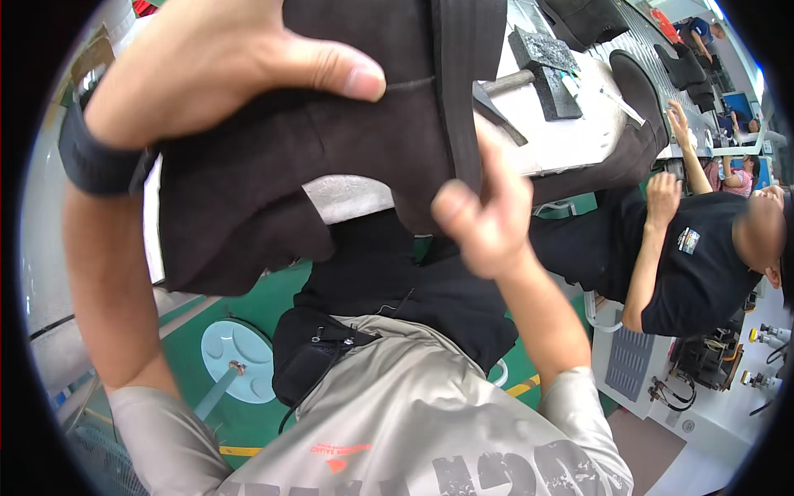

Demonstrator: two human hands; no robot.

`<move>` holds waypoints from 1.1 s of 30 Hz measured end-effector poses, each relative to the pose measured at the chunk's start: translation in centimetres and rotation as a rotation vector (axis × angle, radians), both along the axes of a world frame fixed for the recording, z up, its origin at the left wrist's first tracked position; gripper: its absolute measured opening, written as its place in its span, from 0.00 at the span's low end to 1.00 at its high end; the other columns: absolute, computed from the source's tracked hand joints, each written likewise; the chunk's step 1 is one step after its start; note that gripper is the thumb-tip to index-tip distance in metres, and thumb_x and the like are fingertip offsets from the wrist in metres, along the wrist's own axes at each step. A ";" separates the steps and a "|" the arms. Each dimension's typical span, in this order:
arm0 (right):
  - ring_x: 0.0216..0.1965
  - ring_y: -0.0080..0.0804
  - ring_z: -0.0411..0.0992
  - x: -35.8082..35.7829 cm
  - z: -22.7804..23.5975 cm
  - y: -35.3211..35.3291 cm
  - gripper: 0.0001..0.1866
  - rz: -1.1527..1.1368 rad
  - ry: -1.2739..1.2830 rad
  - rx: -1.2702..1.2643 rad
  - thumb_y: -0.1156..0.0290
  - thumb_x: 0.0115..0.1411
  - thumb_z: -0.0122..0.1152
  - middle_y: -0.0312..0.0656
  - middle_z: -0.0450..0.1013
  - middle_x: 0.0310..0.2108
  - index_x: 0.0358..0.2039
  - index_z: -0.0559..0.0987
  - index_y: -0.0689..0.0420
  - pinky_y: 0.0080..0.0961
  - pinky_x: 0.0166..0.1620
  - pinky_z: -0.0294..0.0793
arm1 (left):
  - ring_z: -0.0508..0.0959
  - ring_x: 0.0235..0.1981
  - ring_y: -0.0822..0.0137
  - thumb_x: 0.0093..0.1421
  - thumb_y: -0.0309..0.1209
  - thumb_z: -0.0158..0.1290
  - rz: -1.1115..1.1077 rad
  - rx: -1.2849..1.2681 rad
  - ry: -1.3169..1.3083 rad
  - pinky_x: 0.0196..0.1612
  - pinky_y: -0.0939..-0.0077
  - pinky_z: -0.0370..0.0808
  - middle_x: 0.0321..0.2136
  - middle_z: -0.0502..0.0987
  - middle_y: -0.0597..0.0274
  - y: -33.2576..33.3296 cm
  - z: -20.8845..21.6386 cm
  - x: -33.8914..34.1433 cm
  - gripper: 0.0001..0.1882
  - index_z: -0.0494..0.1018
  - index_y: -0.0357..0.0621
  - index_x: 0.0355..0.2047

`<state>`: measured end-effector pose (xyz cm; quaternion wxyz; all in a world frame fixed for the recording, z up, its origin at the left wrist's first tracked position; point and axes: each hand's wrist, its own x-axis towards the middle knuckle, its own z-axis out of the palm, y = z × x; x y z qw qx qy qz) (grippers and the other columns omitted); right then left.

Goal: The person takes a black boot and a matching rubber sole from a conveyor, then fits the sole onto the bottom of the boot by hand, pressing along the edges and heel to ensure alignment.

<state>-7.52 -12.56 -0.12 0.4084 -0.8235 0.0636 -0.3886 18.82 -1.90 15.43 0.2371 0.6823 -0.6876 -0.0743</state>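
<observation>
Seemingly already assembled, anything left undone untellable, the dark boot point(372, 140) extends over the near edge of the surface point(571, 140), left hand point(227, 62) laying its thumb flat on it, other fingers unseen, blurred right hand point(495, 219) alongside, grip unclear.

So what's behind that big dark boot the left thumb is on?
A pale surface shows through the gap under the boot, and a hammer peeks out past its right side. Whatever the boot covers can't be seen.

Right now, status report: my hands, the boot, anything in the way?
Left hand: thumb on dark brown boot. Right hand: blurred by boot's edge, contact unclear. Possible obstacle: hammer on the table, beyond the boot.
</observation>
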 end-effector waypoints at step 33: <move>0.45 0.26 0.75 9.9 6.8 -8.1 0.17 -0.161 -0.404 0.566 0.65 0.78 0.51 0.40 0.81 0.42 0.46 0.85 0.63 0.26 0.55 0.71 | 0.86 0.40 0.54 0.48 0.57 0.77 0.197 0.123 -0.166 0.47 0.64 0.81 0.36 0.84 0.48 -3.8 1.5 -1.8 0.42 0.81 0.32 0.50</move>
